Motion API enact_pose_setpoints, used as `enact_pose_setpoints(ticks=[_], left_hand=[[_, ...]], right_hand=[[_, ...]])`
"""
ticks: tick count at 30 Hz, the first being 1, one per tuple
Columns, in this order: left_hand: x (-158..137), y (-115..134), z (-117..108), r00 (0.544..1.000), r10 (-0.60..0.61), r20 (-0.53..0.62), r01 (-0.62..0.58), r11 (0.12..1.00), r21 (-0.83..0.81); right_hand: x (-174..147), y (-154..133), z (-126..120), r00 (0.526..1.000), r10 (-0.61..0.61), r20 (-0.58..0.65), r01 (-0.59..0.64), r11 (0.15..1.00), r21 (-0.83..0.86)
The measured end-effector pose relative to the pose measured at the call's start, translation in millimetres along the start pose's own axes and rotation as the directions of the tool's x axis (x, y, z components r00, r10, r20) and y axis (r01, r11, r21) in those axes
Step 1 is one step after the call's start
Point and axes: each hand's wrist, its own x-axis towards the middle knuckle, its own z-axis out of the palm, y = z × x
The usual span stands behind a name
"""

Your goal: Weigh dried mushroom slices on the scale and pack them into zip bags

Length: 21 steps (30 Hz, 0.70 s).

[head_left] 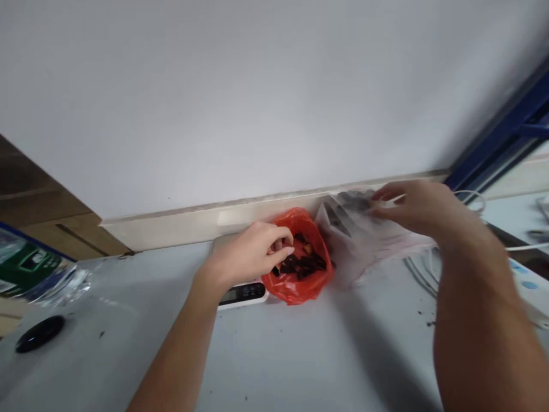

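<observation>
My left hand [257,247] is over the left rim of an open red plastic bag [325,243], its fingers curled and thumb pressed in. What the fingertips hold, if anything, is hidden. Inside the bag lie dark, dried-looking pieces [302,264] with some lighter brown bits. Beneath my left hand and wrist is a white kitchen scale [242,293] with a black display strip, partly covered. At the right, my right hand [414,207] pinches the upper part of a clear plastic bag [360,252], which leans beside the red bag with dark contents showing through.
A plastic bottle with a green label [32,266] and a black oval object [40,333] are on the left. A white wall [257,103] rises behind the grey tabletop [274,360]. Cables [422,274] and a white power strip [529,289] lie at right, near a blue frame [501,131].
</observation>
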Motion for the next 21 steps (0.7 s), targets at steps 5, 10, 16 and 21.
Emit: enact_pose_setpoints(ticks=[5, 10, 16, 21], left_hand=[[0, 3, 0, 0.999, 0.029, -0.024, -0.029, 0.999, -0.016], [-8, -8, -12, 0.917, -0.029, -0.398, -0.027, 0.991, -0.135], [-28, -18, -28, 0.852, 0.046, -0.521, -0.247, 0.914, -0.322], [-35, -29, -28, 0.777, -0.07, -0.626, -0.24, 0.886, -0.396]], right_hand=[[-15, -40, -8, 0.971, 0.199, -0.131, -0.21, 0.975, -0.074], [-25, -65, -12, 0.989, 0.055, -0.135, -0.007, 0.942, 0.334], [-35, -93, 30, 0.852, -0.326, 0.409, -0.179, 0.553, 0.814], [-39, -109, 59, 0.762, -0.339, 0.552, -0.371, 0.472, 0.8]])
